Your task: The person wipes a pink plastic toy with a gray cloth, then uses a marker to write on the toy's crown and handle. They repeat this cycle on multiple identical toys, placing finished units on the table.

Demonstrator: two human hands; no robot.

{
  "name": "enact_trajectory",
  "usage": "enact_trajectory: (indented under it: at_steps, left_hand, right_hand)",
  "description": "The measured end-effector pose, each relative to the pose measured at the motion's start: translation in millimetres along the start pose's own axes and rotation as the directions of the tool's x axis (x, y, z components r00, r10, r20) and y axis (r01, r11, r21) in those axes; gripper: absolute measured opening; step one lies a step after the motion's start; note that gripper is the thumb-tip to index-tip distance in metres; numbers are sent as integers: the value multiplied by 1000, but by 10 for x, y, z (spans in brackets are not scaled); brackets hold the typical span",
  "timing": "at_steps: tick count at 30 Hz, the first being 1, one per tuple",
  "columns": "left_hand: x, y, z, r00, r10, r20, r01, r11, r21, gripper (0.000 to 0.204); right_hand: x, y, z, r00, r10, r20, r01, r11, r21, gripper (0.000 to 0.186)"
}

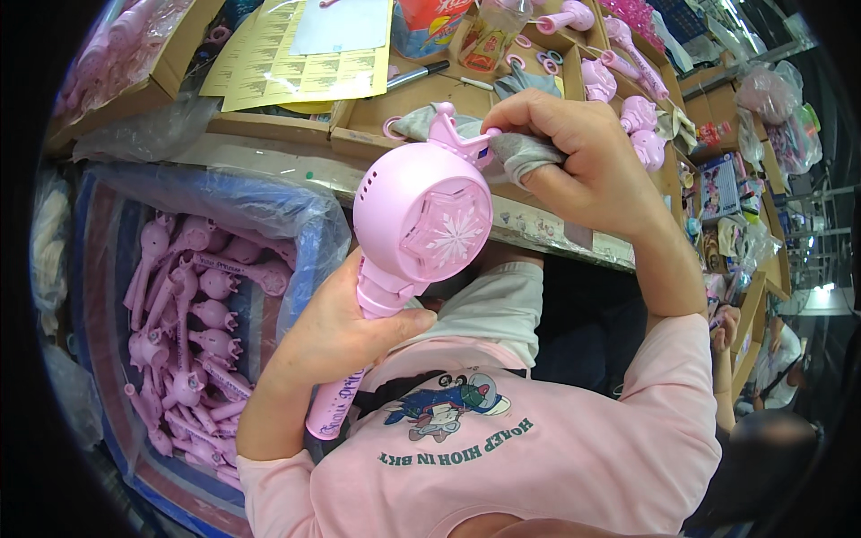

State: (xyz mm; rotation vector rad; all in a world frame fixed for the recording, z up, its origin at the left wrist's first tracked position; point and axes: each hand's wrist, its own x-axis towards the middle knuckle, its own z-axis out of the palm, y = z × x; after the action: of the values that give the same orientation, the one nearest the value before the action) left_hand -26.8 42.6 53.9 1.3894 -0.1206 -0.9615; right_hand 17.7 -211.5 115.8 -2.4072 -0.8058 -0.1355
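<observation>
The left hand [336, 318] was closed firmly round the neck of a pink wand [390, 202], which it held over the lap by the near edge of the counter [265, 160]. The right hand's [587, 157] fingers were pinched shut on a grey cloth [531, 160] at the wand's crown. Wiping there probably called for light strokes and a steady neck, since the thin points looked easy to bend. Yellow sheets [265, 67] lay toward the counter's far left corner, a black pen [419, 76] beside them. A plastic-lined bin [97, 296] of wands stood off its near left corner.
</observation>
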Motion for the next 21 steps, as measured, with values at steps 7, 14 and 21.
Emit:
enact_trajectory:
  at_steps: [7,14,21]
  left_hand:
    - [13,-11,10,996,86,-38,-83,994,77,52]
    - [18,-13,-3,999,21,31,-20,1000,-20,52]
    - [41,-58,-23,995,12,104,-11,1000,-7,49]
  right_hand:
    - [-12,7,-15,998,-49,23,52,991,-121,28]
    - [6,4,32,996,-93,-5,90,979,-181,25]
    - [-49,27,24,994,110,13,-111,984,141,25]
